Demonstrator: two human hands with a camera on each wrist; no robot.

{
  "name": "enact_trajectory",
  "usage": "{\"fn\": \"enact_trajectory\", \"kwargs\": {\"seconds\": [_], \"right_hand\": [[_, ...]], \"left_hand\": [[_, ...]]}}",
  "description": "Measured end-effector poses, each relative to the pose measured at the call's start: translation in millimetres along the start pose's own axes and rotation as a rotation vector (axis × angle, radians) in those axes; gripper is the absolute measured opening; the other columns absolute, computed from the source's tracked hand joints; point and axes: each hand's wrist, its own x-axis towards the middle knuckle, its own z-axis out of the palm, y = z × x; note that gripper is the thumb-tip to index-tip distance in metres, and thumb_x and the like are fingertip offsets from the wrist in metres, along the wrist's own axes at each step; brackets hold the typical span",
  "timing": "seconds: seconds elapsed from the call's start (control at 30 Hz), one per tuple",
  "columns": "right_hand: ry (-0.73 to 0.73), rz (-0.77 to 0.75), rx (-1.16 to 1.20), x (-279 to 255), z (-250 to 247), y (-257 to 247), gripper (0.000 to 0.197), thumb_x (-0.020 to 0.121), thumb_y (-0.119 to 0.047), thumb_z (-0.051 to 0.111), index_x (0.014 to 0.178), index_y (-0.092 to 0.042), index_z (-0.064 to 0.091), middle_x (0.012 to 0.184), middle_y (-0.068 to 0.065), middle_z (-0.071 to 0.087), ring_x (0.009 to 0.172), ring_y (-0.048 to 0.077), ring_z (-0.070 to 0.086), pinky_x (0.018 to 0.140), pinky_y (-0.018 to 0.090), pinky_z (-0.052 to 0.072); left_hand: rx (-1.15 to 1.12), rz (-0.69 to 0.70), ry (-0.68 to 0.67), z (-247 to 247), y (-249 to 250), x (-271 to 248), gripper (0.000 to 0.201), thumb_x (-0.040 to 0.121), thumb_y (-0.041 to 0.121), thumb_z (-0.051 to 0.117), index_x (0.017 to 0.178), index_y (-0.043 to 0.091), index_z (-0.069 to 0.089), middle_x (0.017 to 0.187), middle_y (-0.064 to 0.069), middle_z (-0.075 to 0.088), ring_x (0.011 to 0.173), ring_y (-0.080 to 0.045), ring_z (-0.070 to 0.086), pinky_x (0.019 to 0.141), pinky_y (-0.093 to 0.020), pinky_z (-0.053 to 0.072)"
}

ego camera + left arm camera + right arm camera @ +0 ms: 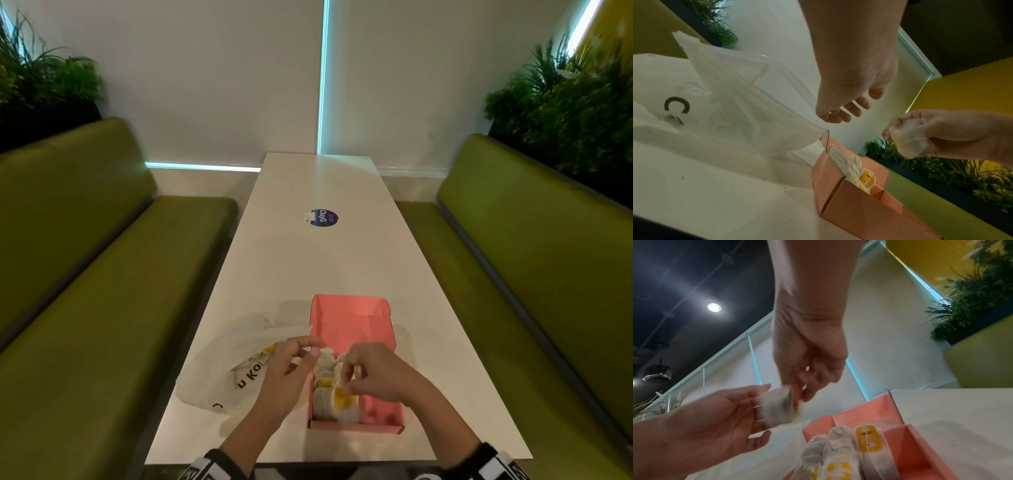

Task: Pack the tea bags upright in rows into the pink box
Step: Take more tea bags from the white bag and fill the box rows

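1. White and long, the bench runs away from us between two green seats, with a round blue sticker well up its middle.
2. Plastic bag next, translucent white with black lettering, slumped on the bench just left of the pink box, more yellow-tagged bags showing inside it.
3. And the pink box, lid flipped open at the far side, sits near the front edge of the bench.
4. Left hand hovers at the box's left wall, fingers straight and loosely apart, holding nothing that I can see.
5. Right hand is over the box, its fingers pinched on one tea bag, which hangs blurred above the row.
6. Down in the box, the tea bags stand upright in a row along the left side, yellow tags showing; the right side of the box shows bare pink floor.
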Motion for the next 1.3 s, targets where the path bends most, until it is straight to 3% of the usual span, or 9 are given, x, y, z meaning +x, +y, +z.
{"fn": "enact_trajectory", "kwargs": {"seconds": [0.1, 0.3, 0.57, 0.67, 0.83, 1.0, 1.1, 1.23, 1.3], "right_hand": [[0.161, 0.028, 0.042, 3, 1, 4, 0.032, 0.079, -0.013, 0.066, 0.063, -0.034, 0.048, 0.076, -0.015, 0.048, 0.067, -0.003, 0.044, 0.061, 0.010, 0.034], [0.130, 0.023, 0.265, 0, 1, 2, 0.026, 0.084, -0.012, 0.065, 0.070, -0.030, 0.053, 0.078, -0.013, 0.058, 0.059, -0.007, 0.051, 0.058, 0.011, 0.039], [0.102, 0.031, 0.338, -2, -3, 1, 0.018, 0.082, -0.012, 0.068, 0.079, -0.027, 0.057, 0.079, -0.010, 0.059, 0.055, -0.004, 0.050, 0.057, 0.015, 0.041], [0.144, 0.053, 0.371, -2, -1, 3, 0.025, 0.077, -0.016, 0.073, 0.089, -0.030, 0.057, 0.087, -0.010, 0.058, 0.057, -0.001, 0.046, 0.058, 0.014, 0.040], [0.092, 0.051, 0.250, -3, -4, 4, 0.028, 0.080, -0.016, 0.071, 0.069, -0.035, 0.054, 0.087, -0.013, 0.054, 0.070, 0.003, 0.048, 0.067, 0.016, 0.043], [0.233, 0.072, 0.302, -3, 0, 4, 0.023, 0.080, -0.013, 0.069, 0.081, -0.031, 0.055, 0.097, -0.006, 0.057, 0.064, -0.001, 0.047, 0.062, 0.012, 0.042], [0.251, 0.084, 0.372, -6, 1, 1, 0.027, 0.073, -0.016, 0.076, 0.087, -0.023, 0.054, 0.093, -0.008, 0.054, 0.061, 0.001, 0.044, 0.054, 0.009, 0.038], [0.225, 0.102, 0.365, -5, 9, 1, 0.031, 0.066, -0.023, 0.082, 0.081, -0.029, 0.056, 0.098, -0.005, 0.054, 0.066, 0.003, 0.046, 0.058, 0.011, 0.039], [0.233, 0.089, 0.319, -1, 17, 3, 0.023, 0.071, -0.023, 0.078, 0.079, -0.030, 0.058, 0.102, -0.001, 0.056, 0.068, 0.000, 0.047, 0.062, 0.011, 0.041]], "left_hand": [[-0.027, -0.027, -0.100, -2, 1, -1, 0.017, 0.092, 0.028, 0.057, 0.104, 0.030, 0.069, 0.109, 0.010, 0.067, 0.104, -0.002, 0.058, 0.084, -0.015, 0.046], [0.182, 0.043, -0.264, 0, -9, -3, 0.050, 0.061, 0.063, 0.062, 0.107, 0.045, 0.059, 0.107, 0.020, 0.064, 0.107, 0.008, 0.052, 0.085, -0.008, 0.033], [0.148, 0.182, -0.239, 3, -6, 1, 0.015, 0.070, 0.050, 0.065, 0.078, 0.037, 0.065, 0.099, 0.012, 0.063, 0.100, 0.001, 0.054, 0.078, -0.002, 0.032], [0.135, 0.147, -0.218, 3, -9, 1, 0.023, 0.070, 0.054, 0.063, 0.080, 0.034, 0.063, 0.095, 0.014, 0.066, 0.092, -0.002, 0.057, 0.074, -0.006, 0.034], [0.087, 0.082, -0.233, 2, -3, -2, 0.038, 0.069, 0.054, 0.066, 0.092, 0.024, 0.065, 0.088, 0.010, 0.070, 0.084, -0.001, 0.060, 0.075, -0.007, 0.038], [0.114, 0.056, -0.211, 2, 0, -1, 0.012, 0.083, 0.017, 0.070, 0.072, 0.018, 0.064, 0.065, 0.013, 0.063, 0.065, 0.004, 0.056, 0.065, -0.008, 0.040], [0.110, 0.031, -0.127, 1, 3, -2, 0.011, 0.081, 0.015, 0.071, 0.072, 0.014, 0.067, 0.071, 0.018, 0.065, 0.074, 0.010, 0.056, 0.066, -0.003, 0.037], [0.033, -0.009, -0.078, 1, 3, 0, 0.008, 0.081, 0.014, 0.071, 0.078, 0.007, 0.071, 0.078, -0.007, 0.067, 0.067, 0.002, 0.054, 0.065, -0.008, 0.041], [0.016, -0.021, -0.093, 2, 4, 0, 0.005, 0.082, 0.015, 0.070, 0.078, 0.010, 0.071, 0.071, -0.001, 0.065, 0.065, 0.001, 0.053, 0.063, -0.011, 0.042]]}}
